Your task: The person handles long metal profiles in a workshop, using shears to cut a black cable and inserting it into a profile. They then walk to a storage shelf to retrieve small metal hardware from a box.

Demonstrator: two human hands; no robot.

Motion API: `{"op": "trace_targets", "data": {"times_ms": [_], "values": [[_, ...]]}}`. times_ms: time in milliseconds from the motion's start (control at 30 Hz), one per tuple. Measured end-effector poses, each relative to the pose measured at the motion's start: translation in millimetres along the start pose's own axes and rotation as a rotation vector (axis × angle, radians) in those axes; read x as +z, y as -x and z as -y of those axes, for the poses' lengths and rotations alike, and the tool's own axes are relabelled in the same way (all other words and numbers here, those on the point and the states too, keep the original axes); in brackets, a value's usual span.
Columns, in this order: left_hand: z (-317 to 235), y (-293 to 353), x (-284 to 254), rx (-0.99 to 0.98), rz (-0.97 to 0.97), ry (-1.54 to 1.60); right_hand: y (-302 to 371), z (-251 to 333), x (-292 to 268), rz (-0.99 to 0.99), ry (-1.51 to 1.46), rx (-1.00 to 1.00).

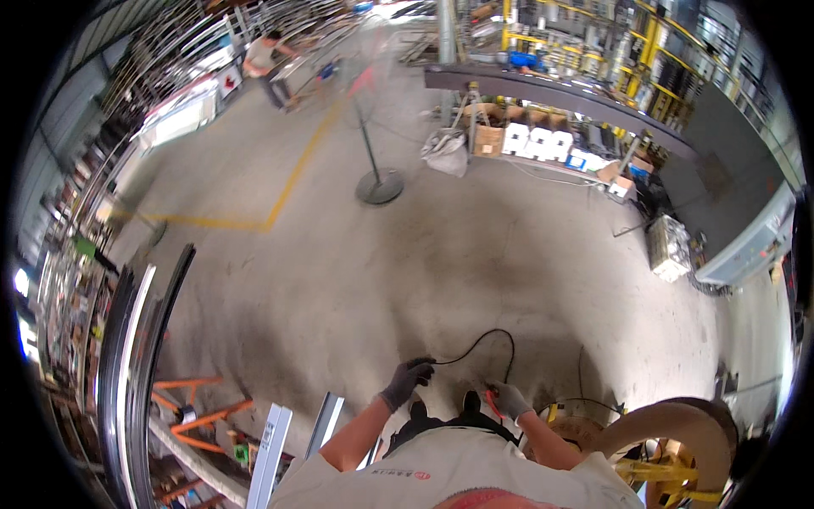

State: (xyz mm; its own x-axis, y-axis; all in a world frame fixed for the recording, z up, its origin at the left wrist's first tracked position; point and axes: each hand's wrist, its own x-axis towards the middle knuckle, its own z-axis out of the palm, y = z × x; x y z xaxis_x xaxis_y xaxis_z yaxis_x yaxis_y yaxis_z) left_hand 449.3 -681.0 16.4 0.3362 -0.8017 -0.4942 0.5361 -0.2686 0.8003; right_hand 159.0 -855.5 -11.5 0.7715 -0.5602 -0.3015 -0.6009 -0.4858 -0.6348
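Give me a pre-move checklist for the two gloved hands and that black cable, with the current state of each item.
1. Left hand gripping the black cable: ok, fingers closed on its end.
2. Right hand on the red-handled tool: ok, held; which kind of tool, cannot tell.
3. Gloves on both hands: ok.
4. Cable free of knots: ok, one open loop over the concrete floor.
5. Cable's far end: cannot tell, hidden behind the right hand.
6. Metal profiles clear of the hands: ok, off to the left.
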Motion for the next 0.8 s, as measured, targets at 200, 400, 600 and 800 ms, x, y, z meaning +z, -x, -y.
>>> {"op": "trace_targets", "data": {"times_ms": [200, 400, 600, 800], "values": [[18, -28, 101, -0.001, 0.392, -0.283, 102, -47, -3, -0.333, -0.083, 0.426], [50, -32, 152, 0.087, 0.743, -0.69, 252, 25, 3, -0.842, -0.306, 0.682], [91, -12, 185, -0.029, 0.952, -0.6, 472, 100, 53, -1.047, -0.052, 1.073], [158, 21, 240, -0.092, 1.096, -0.686, 695, 152, 53, -0.762, 0.588, 1.777]]}}
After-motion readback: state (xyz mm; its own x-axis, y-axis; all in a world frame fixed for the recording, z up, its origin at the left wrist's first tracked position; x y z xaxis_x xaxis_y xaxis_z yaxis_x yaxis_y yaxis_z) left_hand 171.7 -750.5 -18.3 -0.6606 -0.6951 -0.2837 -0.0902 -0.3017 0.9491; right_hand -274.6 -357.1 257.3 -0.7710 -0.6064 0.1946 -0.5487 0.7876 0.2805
